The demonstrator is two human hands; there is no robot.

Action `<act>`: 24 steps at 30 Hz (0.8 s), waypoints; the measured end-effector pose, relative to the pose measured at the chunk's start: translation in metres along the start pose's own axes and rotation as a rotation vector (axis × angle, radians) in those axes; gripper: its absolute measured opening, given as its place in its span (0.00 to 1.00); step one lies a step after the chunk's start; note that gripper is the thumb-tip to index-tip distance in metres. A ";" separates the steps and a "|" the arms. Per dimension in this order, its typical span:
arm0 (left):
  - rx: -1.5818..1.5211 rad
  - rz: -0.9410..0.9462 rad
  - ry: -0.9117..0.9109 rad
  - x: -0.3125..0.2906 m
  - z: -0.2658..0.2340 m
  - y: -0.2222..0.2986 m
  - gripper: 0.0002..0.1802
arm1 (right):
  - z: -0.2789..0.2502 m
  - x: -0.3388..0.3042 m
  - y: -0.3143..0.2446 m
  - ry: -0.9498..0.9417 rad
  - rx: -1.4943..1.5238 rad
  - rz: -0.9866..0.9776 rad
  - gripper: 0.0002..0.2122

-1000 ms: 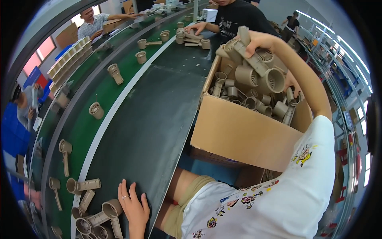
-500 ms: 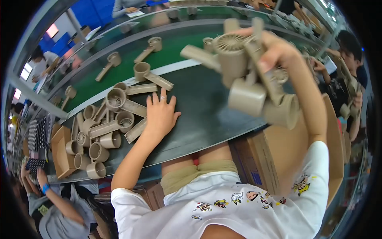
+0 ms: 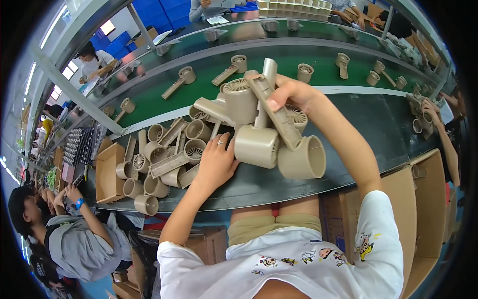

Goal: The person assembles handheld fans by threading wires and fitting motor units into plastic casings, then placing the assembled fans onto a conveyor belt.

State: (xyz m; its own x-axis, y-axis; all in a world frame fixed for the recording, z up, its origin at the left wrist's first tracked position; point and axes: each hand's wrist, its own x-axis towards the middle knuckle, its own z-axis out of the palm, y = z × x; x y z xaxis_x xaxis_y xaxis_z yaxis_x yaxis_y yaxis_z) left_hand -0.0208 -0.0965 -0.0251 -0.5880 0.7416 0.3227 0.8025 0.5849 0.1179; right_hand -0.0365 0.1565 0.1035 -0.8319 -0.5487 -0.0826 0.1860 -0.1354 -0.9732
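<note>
At the lower left of the frame we see a co-worker (image 3: 82, 244) in a dark cap and grey top. At middle left, an open cardboard box (image 3: 112, 164) sits on the dark tabletop (image 3: 383, 119), and just to its right we find a loose pile of beige parts (image 3: 172, 163), round cups with long handles, lying at many angles.

At the pile's right edge, near the centre, the left hand (image 3: 216, 159) lies palm down with its fingers stretched out; whether it presses on a part we cannot tell. Just above and right of it, at the centre, we see the bunch of beige parts (image 3: 257, 144) raised over the table, handles crossed, gripped firmly by the right hand (image 3: 294, 94), its thumb across one handle.

Behind, across the upper frame, the green belt (image 3: 323, 77) carries similar parts set apart. At lower right we see a large box (image 3: 428, 194) with its top open.
</note>
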 end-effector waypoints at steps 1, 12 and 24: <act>-0.006 -0.019 -0.062 -0.001 -0.002 0.001 0.35 | 0.003 0.003 0.001 0.011 0.018 -0.001 0.38; -0.698 -0.155 0.407 -0.053 -0.028 0.038 0.68 | 0.045 0.000 0.019 0.226 -0.420 -0.244 0.42; -0.823 -0.137 0.879 -0.047 0.027 0.079 0.67 | 0.106 0.009 0.036 0.453 -0.971 -0.065 0.35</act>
State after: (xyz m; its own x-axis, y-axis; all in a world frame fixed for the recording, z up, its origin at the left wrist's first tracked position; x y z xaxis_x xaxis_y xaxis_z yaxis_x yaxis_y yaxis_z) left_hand 0.0676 -0.0763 -0.0562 -0.6598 0.0267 0.7510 0.7514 0.0207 0.6595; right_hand 0.0179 0.0588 0.0904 -0.9787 -0.1804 0.0978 -0.1951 0.6695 -0.7167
